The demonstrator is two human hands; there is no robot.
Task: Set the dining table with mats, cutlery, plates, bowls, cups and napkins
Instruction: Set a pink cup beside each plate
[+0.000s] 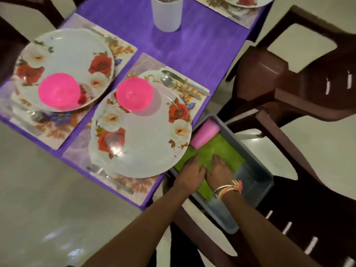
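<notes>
A grey tub (258, 182) sits on a brown chair beside the table. Inside it lie green napkins (221, 149) and a pink cup (205, 134) on its side. My left hand (189, 173) and my right hand (220, 171) both lie flat on the green napkins, fingers stretched forward. On the purple table, two floral mats each carry a floral plate (142, 143) (63, 60) with a pink bowl (134, 96) (58, 91) on it. A spoon (169, 81) and a knife (185, 81) lie on the near mat's far side, a fork (107, 177) on its near side.
A white cylinder-shaped container (166, 13) stands in the middle of the table. Another set place (238, 4) shows at the far top edge. Brown plastic chairs (300, 83) crowd the right side. Pale floor lies to the left.
</notes>
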